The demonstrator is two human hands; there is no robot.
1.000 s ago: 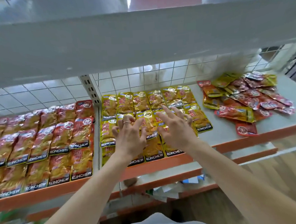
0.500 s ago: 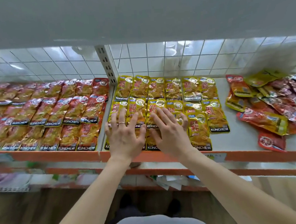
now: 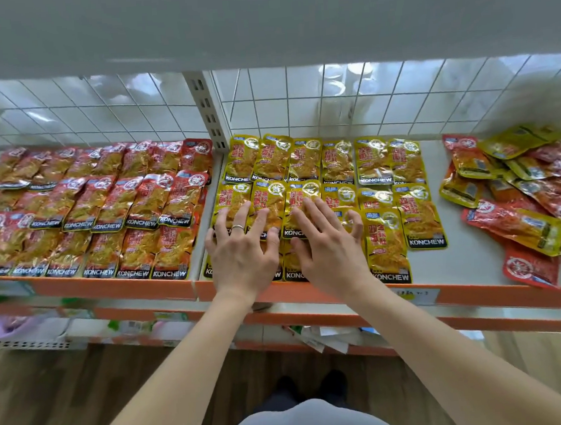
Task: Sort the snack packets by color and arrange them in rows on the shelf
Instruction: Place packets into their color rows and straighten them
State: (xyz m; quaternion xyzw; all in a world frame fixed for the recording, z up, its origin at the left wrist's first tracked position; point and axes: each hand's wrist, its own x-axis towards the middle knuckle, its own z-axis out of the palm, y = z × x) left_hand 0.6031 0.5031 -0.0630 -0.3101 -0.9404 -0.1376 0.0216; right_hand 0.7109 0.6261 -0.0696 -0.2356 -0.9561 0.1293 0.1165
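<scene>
Orange-edged grey shop shelf [image 3: 469,263] carries glossy yellow foil snack packets [image 3: 373,160] in rows, where the left hand [image 3: 242,257] and right hand [image 3: 331,252] press flat, grip spread and pinching nothing; a sideways shove could slide slick overlapping packets askew, while the mixed red-and-yellow heap [image 3: 518,197] awaits.

Packet rows [image 3: 92,210] fill the shelf [image 3: 473,266] left of the upright post [image 3: 207,111]. More rows [image 3: 374,160] lie right of it, under the left hand [image 3: 242,257] and right hand [image 3: 327,255]. A loose pile [image 3: 527,190] lies farthest right.
</scene>
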